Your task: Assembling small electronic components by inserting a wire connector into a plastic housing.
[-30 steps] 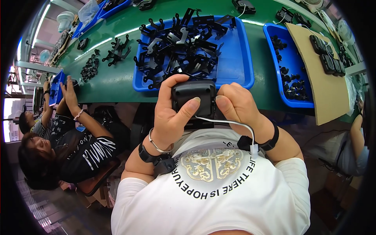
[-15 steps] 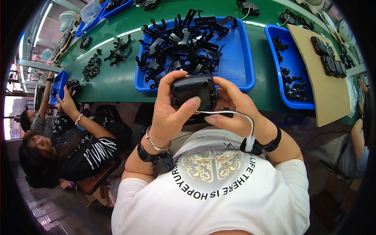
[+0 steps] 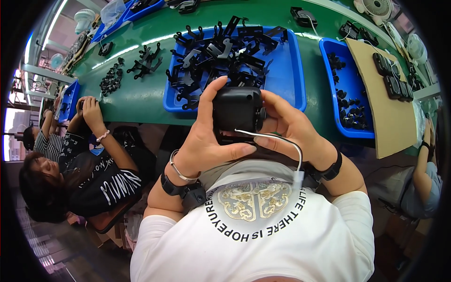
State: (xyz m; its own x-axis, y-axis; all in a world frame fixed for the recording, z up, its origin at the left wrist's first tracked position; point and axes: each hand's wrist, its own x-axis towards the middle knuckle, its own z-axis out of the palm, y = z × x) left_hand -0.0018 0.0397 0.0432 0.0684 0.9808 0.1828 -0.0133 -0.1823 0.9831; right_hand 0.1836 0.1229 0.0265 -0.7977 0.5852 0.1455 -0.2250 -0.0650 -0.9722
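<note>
Green bench top (image 3: 141,101) runs across the upper frame. Far left, a co-worker's hands (image 3: 89,110) rest at its edge, near loose black clips (image 3: 112,80). At centre, your left hand (image 3: 206,141) wraps the black boxy device (image 3: 237,109), fingers up its left side, thumb lying across underneath. Device sits mid-frame, just below the big blue tray (image 3: 289,80) of black brackets. Your right hand (image 3: 291,127) cups its right side, fingers curled against it; a white cable (image 3: 282,141) loops over that hand. Right: smaller blue tray (image 3: 331,61), cardboard sheet (image 3: 385,113).
</note>
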